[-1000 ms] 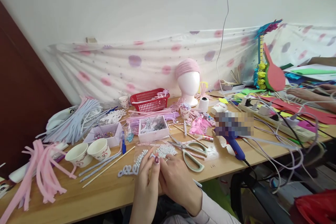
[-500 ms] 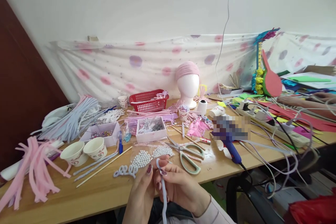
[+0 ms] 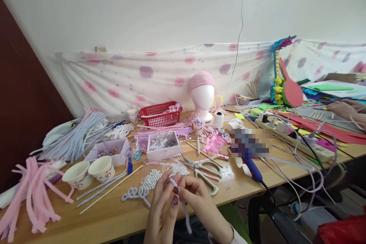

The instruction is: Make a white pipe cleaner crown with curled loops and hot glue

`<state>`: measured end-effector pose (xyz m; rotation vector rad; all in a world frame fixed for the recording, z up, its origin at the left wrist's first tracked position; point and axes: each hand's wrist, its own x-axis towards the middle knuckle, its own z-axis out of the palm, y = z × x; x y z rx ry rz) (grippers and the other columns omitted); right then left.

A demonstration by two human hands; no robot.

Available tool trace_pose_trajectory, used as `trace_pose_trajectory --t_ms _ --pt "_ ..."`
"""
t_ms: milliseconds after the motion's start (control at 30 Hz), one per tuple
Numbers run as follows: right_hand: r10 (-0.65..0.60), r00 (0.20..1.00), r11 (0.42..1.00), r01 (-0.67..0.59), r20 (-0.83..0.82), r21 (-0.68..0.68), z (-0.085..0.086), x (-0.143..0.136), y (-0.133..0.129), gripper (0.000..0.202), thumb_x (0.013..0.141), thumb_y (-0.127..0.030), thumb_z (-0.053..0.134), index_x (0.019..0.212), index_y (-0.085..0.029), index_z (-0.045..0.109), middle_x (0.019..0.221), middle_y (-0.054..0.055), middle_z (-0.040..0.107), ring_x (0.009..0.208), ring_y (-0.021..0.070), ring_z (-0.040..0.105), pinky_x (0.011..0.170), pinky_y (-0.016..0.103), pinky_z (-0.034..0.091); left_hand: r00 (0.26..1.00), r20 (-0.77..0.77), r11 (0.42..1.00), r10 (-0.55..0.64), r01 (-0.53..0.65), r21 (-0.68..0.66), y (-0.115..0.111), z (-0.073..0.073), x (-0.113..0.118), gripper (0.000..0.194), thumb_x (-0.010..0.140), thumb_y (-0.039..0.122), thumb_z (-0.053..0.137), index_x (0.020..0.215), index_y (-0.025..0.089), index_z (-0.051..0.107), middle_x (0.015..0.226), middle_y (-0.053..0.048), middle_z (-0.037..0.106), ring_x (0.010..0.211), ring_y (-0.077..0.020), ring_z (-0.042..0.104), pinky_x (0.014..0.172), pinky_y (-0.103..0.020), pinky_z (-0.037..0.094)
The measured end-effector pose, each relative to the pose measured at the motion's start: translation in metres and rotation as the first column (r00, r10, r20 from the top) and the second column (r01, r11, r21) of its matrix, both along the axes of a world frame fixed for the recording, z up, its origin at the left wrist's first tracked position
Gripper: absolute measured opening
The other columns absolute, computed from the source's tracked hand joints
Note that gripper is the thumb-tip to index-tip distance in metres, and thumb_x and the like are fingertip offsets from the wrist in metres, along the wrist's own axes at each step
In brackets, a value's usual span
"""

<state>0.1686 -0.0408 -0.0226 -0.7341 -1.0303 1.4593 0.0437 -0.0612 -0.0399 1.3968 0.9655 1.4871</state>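
Left hand (image 3: 161,210) and right hand (image 3: 198,198) pinch a pale strip (image 3: 187,216) in their fingers (image 3: 170,215) over the front edge of a crowded surface (image 3: 94,219).
The strip's tail hangs below the grip; a looped coil (image 3: 133,193) lies just beside the left hand, white beads (image 3: 150,180) and scissors (image 3: 196,166) beyond, a pink-wrapped dummy head (image 3: 203,96) farther back.
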Motion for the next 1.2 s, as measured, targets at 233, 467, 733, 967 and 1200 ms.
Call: trace_pose_trajectory --t_ms 233,467,733,967,1200 --pt "0.095 0.992 0.994 -0.1 -0.081 -0.054 -0.026 -0.002 0.006 0.054 0.068 -0.064 0.08 0.089 -0.02 0.056 0.05 -0.01 0.05 0.035 0.0042 0.036 0.037 0.017 0.029 0.981 0.027 0.976 -0.193 0.195 -0.1 0.017 -0.02 -0.007 0.059 0.086 0.07 0.054 0.126 0.031 0.071 0.149 -0.01 0.055 0.143 -0.0348 0.043 0.117 -0.046 0.036" --pt "0.013 0.999 0.989 -0.02 -0.048 -0.149 -0.031 0.002 0.007 0.053 0.066 -0.06 0.083 0.067 -0.02 0.049 0.041 -0.011 0.045 0.031 0.0016 0.029 0.033 0.015 0.025 0.981 -0.067 0.975 -0.183 0.172 -0.141 0.015 -0.021 0.003 0.063 0.088 0.071 0.047 0.123 0.026 0.074 0.141 -0.012 0.062 0.136 -0.0339 0.051 0.118 -0.047 0.035" --pt "0.022 1.0 0.994 -0.022 -0.005 -0.105 -0.013 0.019 0.006 0.047 0.069 -0.054 0.084 0.067 -0.018 0.054 0.044 -0.009 0.048 0.03 0.0013 0.033 0.032 0.015 0.026 0.966 -0.255 0.979 -0.037 0.087 0.187 0.008 -0.007 0.013 0.041 0.096 0.055 0.048 0.121 0.036 0.074 0.134 -0.01 0.067 0.127 -0.0329 0.057 0.112 -0.049 0.04" --pt "0.066 0.997 0.997 -0.067 -0.027 -0.043 -0.008 0.024 0.003 0.042 0.068 -0.048 0.087 0.069 -0.016 0.058 0.046 -0.008 0.053 0.031 0.0017 0.038 0.032 0.013 0.033 0.977 -0.195 0.983 -0.09 0.118 0.14 -0.001 -0.004 0.018 0.044 0.097 0.056 0.044 0.126 0.035 0.071 0.137 -0.009 0.065 0.13 -0.0315 0.055 0.109 -0.045 0.043" --pt "0.129 0.991 0.991 -0.13 -0.039 -0.028 -0.012 0.021 0.001 0.039 0.066 -0.042 0.09 0.075 -0.014 0.064 0.052 -0.005 0.059 0.034 0.0035 0.047 0.034 0.014 0.04 0.988 -0.156 0.983 -0.016 0.044 0.178 -0.004 -0.004 0.012 0.033 0.095 0.05 0.053 0.115 0.038 0.077 0.128 -0.006 0.072 0.12 -0.0315 0.061 0.106 -0.044 0.045"
